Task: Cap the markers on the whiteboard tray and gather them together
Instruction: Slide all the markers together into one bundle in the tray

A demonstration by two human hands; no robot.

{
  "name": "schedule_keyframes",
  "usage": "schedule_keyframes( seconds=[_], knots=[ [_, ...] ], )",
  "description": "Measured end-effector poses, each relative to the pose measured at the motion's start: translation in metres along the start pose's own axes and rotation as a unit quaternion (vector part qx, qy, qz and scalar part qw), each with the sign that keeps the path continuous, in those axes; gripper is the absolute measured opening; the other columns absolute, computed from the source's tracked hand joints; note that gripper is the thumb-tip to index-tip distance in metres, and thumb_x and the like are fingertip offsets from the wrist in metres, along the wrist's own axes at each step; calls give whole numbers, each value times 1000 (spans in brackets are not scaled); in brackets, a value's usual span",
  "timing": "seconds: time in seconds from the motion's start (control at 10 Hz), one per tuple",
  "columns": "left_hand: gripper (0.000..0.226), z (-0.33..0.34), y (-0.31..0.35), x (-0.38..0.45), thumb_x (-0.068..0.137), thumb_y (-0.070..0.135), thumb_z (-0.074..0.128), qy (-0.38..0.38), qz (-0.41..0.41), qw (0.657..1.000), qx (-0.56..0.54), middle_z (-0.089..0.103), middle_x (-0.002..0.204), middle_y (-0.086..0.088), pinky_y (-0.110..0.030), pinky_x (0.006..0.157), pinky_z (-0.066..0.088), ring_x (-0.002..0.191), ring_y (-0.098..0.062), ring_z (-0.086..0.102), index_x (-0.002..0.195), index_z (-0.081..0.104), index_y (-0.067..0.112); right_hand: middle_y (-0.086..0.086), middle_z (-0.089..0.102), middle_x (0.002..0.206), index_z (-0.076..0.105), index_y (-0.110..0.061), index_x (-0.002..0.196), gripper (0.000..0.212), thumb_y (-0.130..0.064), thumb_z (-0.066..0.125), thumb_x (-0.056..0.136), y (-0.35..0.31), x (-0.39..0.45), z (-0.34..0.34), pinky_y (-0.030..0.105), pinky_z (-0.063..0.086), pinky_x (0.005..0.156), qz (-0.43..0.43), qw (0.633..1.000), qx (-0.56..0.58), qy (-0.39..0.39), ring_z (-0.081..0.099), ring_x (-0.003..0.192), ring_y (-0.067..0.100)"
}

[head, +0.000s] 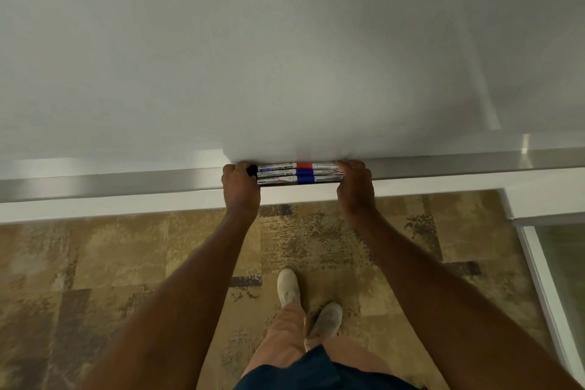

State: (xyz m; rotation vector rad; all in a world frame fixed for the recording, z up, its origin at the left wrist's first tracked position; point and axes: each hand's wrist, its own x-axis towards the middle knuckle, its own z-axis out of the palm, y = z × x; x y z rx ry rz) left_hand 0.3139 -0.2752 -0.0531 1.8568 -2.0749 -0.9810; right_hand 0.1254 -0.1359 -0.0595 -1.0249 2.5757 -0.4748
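Three markers (299,173) lie side by side on the metal whiteboard tray (126,182), all pointing left-right. The rear one has a red band; the two nearer ones have blue bands. A black cap shows at the left end. My left hand (240,184) is curled around the left ends of the bundle. My right hand (354,182) presses on the right ends. Both hands squeeze the markers together from the two sides. The marker tips under my hands are hidden.
The white board surface (285,57) rises behind the tray. Below the tray runs a white wall strip, then a brown patterned carpet (126,263). My shoes (289,286) stand on it. A white-framed glass panel (557,263) is at the right.
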Motion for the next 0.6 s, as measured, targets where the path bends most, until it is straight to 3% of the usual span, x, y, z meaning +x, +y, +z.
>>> schedule_keyframes(
  seconds=[0.2, 0.3, 0.4, 0.5, 0.6],
  knots=[
    [31, 2, -2, -5, 94, 8, 55, -15, 24, 999, 30, 51, 128, -21, -45, 98, 43, 120, -39, 46, 124, 59, 6, 16, 52, 142, 49, -13, 145, 54, 4, 54, 94, 6, 1, -6, 43, 52, 99, -29, 999, -15, -27, 51, 125, 33],
    [46, 1, -9, -23, 93, 21, 64, -2, 75, 993, 88, 45, 140, -20, -47, 107, 42, 131, -38, 39, 134, 49, 4, 16, 46, 151, 40, -12, 149, 52, -14, 58, 99, 14, -9, -10, 42, 53, 103, -63, 997, -41, -29, 50, 133, 32],
    [58, -2, -8, -51, 93, 33, 66, 11, 152, 973, 171, 45, 144, -19, -47, 111, 41, 133, -36, 40, 139, 46, 4, 16, 38, 158, 36, -12, 152, 59, -26, 60, 100, 24, -30, -23, 42, 45, 113, -71, 995, -66, -19, 41, 144, 31],
    [72, -4, -3, -80, 97, 46, 57, -40, 254, 929, 265, 32, 159, -18, -48, 123, 27, 148, -36, 28, 152, 34, 7, 15, 32, 162, 31, -12, 155, 64, -34, 57, 101, 31, -55, -35, 43, 36, 119, -61, 995, -77, -25, 33, 149, 32],
    [78, 4, -6, -91, 100, 51, 47, -55, 274, 917, 286, 17, 167, -17, -48, 126, 16, 155, -35, 13, 158, 21, 7, 15, 24, 166, 26, -12, 157, 65, -38, 51, 103, 37, -66, -35, 45, 31, 123, -53, 994, -89, -38, 25, 153, 32]
  ],
)
